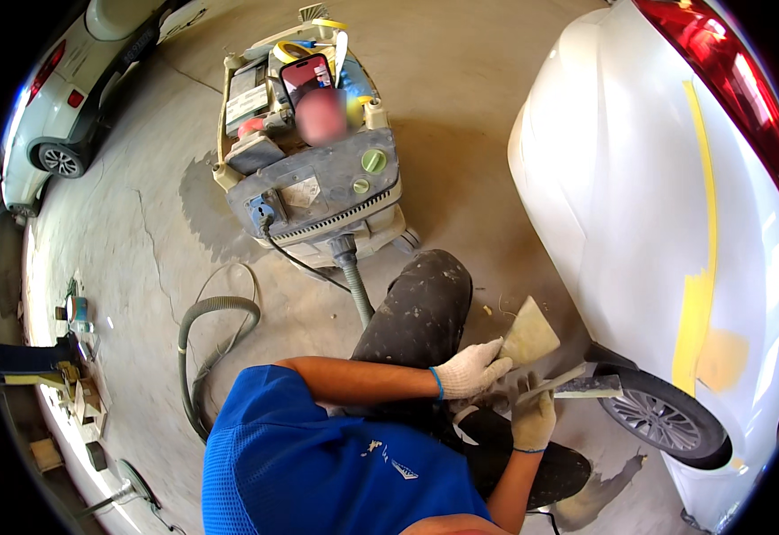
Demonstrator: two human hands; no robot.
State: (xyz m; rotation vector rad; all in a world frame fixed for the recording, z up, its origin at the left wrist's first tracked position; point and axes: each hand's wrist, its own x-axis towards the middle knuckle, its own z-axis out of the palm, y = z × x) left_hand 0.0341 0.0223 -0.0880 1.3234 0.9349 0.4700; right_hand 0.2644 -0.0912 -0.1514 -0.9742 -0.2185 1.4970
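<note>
My left hand point(471, 369), in a white knit glove with a blue cuff edge, is closed on a flat, pale yellowish putty spreader point(530, 333), its wide end pointing up. Just below and to the right is my gloved right hand point(533, 417), its fingers wrapped round a putty knife point(593, 387) with a flat, smeared grey blade pointing right. A thin cream-coloured edge point(560, 378) crosses above that blade; I cannot tell whether it belongs to the same tool. Both tools are over my bent legs, beside the white car's wheel point(661, 415).
A white car point(621, 169) with yellow masking tape point(694, 321) and a tan patch point(722, 359) stands at right. Ahead is a dusty wheeled extractor point(318, 192) loaded with tape rolls and a phone point(307, 78). Its hose point(195, 348) curls on the floor at left. Another car point(68, 98) stands far left.
</note>
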